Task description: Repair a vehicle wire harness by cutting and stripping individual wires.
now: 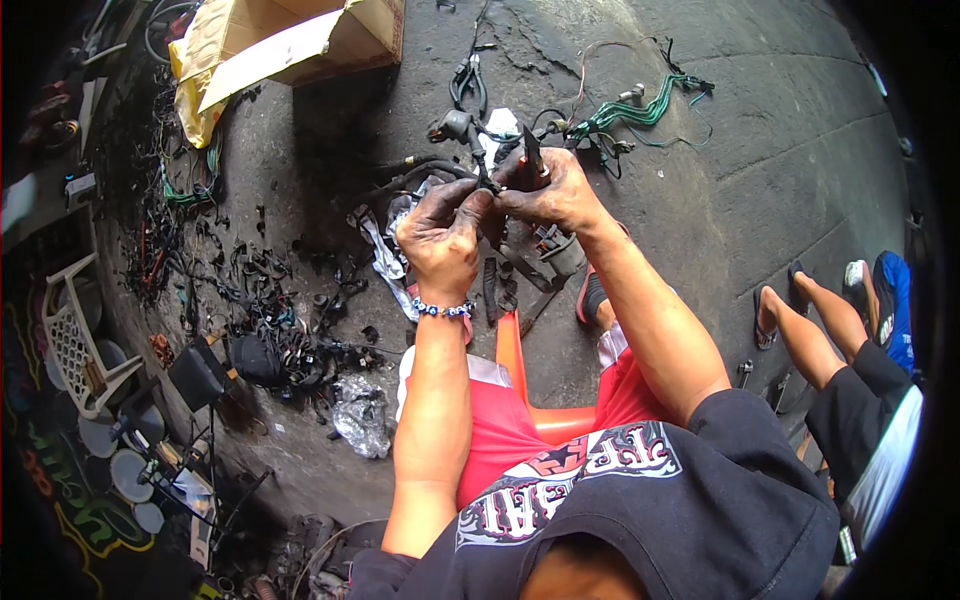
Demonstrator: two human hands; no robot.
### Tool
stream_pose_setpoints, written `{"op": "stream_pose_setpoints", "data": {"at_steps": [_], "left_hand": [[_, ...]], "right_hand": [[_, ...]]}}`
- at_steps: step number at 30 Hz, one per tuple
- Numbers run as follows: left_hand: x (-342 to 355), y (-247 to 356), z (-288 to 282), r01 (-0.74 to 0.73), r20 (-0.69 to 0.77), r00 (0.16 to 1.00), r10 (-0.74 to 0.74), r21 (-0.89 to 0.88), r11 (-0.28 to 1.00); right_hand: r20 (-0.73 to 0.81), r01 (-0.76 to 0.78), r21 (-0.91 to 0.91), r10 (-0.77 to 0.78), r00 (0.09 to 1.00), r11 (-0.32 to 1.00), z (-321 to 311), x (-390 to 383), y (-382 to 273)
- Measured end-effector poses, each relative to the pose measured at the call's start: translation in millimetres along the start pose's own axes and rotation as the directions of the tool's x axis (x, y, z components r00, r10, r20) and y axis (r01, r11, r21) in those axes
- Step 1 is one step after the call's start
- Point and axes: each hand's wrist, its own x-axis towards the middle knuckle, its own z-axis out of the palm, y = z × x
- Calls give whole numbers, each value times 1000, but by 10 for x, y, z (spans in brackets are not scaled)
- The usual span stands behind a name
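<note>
Dirty-fingered, my left hand (443,238) is closed, pinching a black wiring harness (473,143) between thumb and fingers. Right beside it my right hand (557,195) is closed on the same harness. A dark pointed blade (532,150) sticks up from among the right fingers; its handle is mostly hidden in the hand. Taped black branches of the harness stretch left and hang below my hands, where grey and black connectors (562,253) show. A bundle of green wires (645,110) fans out on the ground to the right.
Pliers (467,84) lie beyond my hands. An open cardboard box (300,45) with a yellow bag (198,105) stands far left. Black scraps (290,310) and clear plastic (361,415) litter the left ground. A white plastic chair (85,335) is at far left; another person (860,400) is at right.
</note>
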Motion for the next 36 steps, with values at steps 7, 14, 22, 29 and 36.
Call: {"op": "stream_pose_setpoints", "data": {"at_steps": [7,14,22,29,36], "left_hand": [[30,-86,16,113,-99,985,-140,-244,963],[55,-59,-43,153,-177,971,-159,-49,987],[206,-114,-375,32,-282,953,-113,-278,960],[-37,53,87,-35,8,999,35,35,999],[-31,51,233,17,-41,999,-14,75,997]], "right_hand": [[194,-222,47,209,958,974,-53,-6,-140],[286,-274,-6,264,921,962,-121,-47,-189],[229,-242,59,223,948,968,-113,-170,-148],[-172,-136,325,200,964,936,-42,-12,-156],[-100,-152,322,194,976,934,-6,-29,-143]]}}
